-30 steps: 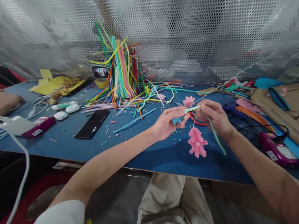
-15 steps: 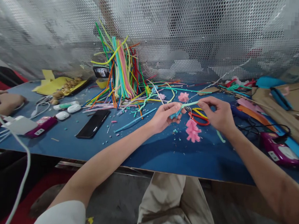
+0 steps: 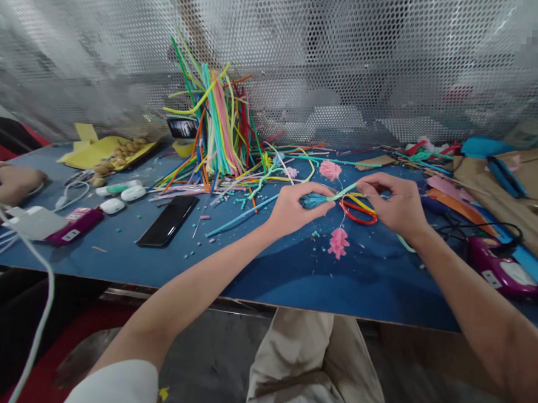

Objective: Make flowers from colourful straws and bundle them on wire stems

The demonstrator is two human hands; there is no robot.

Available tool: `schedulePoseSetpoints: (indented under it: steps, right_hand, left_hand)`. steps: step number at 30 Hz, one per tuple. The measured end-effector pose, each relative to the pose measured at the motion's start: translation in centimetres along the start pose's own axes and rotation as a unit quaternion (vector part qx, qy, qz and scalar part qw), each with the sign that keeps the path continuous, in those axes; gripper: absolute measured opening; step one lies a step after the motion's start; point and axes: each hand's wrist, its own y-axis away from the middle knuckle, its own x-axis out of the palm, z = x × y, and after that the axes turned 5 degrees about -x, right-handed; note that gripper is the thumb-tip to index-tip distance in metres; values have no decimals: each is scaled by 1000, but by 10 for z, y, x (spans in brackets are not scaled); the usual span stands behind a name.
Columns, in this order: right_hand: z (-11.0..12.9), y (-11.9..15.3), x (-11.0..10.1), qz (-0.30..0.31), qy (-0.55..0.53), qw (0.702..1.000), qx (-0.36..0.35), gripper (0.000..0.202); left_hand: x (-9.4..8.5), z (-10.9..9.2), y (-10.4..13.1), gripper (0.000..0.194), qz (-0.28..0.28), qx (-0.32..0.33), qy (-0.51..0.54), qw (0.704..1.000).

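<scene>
My left hand [image 3: 298, 208] pinches a small blue pipe-cleaner flower [image 3: 313, 200] where it meets a light green pipe cleaner [image 3: 346, 191]. The far end of that green strip is pinched in my right hand [image 3: 390, 200], which sits to the right at the same height. Two pink pipe-cleaner flowers hang on thin wires from the joined piece: one pink flower [image 3: 330, 170] above it, another pink flower [image 3: 339, 243] below. Just under my hands on the table lie scissors with red and yellow handles [image 3: 360, 215], partly hidden by my right hand.
A bundle of coloured pipe cleaners [image 3: 216, 125] stands at the back. A black phone [image 3: 168, 221] lies on the blue table [image 3: 264, 280], left of my arms. Purple power strips [image 3: 75, 226] sit at both sides. Another person's hands [image 3: 17, 180] rest at far left.
My left hand has turned over the blue flower, its fingers now wrapped differently. The green pipe cleaner tilts up more steeply to the right. The lower pink flower has swung left.
</scene>
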Motion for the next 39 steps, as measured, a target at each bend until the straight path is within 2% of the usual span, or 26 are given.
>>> schedulePoseSetpoints:
  steps: [5, 8, 12, 19, 22, 25, 27, 29, 31, 32, 35, 39]
  right_hand:
    - [-4, -1, 0, 30, -7, 1000, 1, 23]
    - [-6, 0, 1, 26, 7, 1000, 5, 22]
    - [-6, 1, 3, 32, 1, 999, -7, 22]
    - [-10, -2, 0, 37, 11, 999, -25, 19]
    - [-10, -4, -5, -19, 20, 1000, -16, 21]
    - [-14, -9, -11, -112, 4, 994, 9, 27]
    - [-20, -13, -16, -164, -57, 985, 27, 34]
    - [-24, -17, -19, -173, -169, 969, 56, 44]
    - [-24, -18, -20, -119, -287, 946, 90, 54]
    - [-21, -17, -18, -73, -329, 936, 105, 57]
    - [-8, -13, -10, 40, -376, 919, 108, 54]
    - [12, -5, 0, 153, -412, 893, 102, 48]
  left_hand:
    - [-3, 6, -2, 6, -67, 130, -98, 984]
    - [-6, 12, -3, 7, -75, 160, -168, 970]
    - [-9, 17, -4, 9, -88, 132, -201, 967]
    - [-15, 9, -9, 16, -118, 31, -143, 982]
    - [-26, 7, -15, 17, -164, 26, -145, 975]
    - [-42, 6, -25, 18, -191, 75, -182, 962]
    - [-53, 5, -32, 18, -197, 113, -209, 951]
    - [-63, 2, -40, 18, -203, 138, -232, 941]
    - [-71, -2, -46, 18, -178, 154, -250, 939]
    - [-75, -5, -49, 18, -160, 163, -257, 939]
    - [-81, -12, -55, 15, -93, 213, -292, 928]
    - [-78, -21, -62, 11, -45, 324, -340, 882]
